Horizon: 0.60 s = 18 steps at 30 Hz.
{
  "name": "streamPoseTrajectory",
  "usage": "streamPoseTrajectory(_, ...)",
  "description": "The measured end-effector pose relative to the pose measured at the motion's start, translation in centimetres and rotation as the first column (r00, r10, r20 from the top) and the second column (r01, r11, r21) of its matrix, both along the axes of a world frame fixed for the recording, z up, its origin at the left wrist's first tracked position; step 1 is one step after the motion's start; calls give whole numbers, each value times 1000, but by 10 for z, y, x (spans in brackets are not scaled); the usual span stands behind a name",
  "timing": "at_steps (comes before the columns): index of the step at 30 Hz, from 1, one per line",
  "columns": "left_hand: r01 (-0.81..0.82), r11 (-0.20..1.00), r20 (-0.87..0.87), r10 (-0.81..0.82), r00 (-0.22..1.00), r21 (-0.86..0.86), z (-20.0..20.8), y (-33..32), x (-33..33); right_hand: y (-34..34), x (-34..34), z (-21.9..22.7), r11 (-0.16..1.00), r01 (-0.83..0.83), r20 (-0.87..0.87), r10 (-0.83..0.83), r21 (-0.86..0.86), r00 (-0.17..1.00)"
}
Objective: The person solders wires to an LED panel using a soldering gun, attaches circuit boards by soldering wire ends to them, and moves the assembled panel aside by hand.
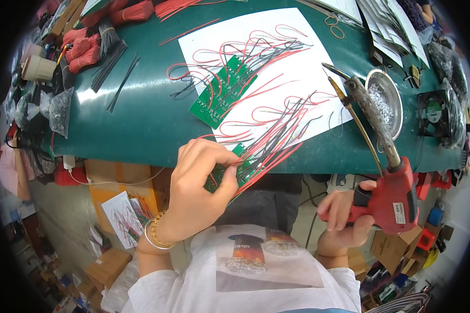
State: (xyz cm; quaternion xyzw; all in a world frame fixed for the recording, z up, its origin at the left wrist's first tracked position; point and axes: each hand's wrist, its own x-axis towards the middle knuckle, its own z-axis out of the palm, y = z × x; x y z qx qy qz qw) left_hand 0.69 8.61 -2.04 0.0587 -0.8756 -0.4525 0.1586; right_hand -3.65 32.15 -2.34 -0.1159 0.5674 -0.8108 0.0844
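Note:
At the table's front edge, my left hand (201,180) is closed, thumb and forefinger pinched at a thin red wire (253,180) over a green circuit board (238,151). My hand covers much of that board, and red and black wires trail from it to the upper right. My right hand (344,211) grips the handle of a red soldering gun (394,201). Its long metal barrel (373,107) points up and left, with a thin brass-coloured tube beside it. A second green circuit board (222,96), wired in red and black, lies on a white sheet (292,73).
Behind the soldering gun's barrel stands a metal dish (397,94) of silvery bits. A small black fan (433,113) sits farther right. Bundles of red wire (83,49) and black wires (109,65) lie at the far left on the green table (141,125).

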Motion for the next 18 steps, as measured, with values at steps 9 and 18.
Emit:
streamPoseTrajectory(9,80,908,-54,-63,997,410,8,23,8,-55,-22,10,922,-254,158,309,-291,938)
streamPoseTrajectory(18,89,519,-63,-66,996,850,19,28,-41,-40,-50,0,895,-66,-39,54,-440,998)
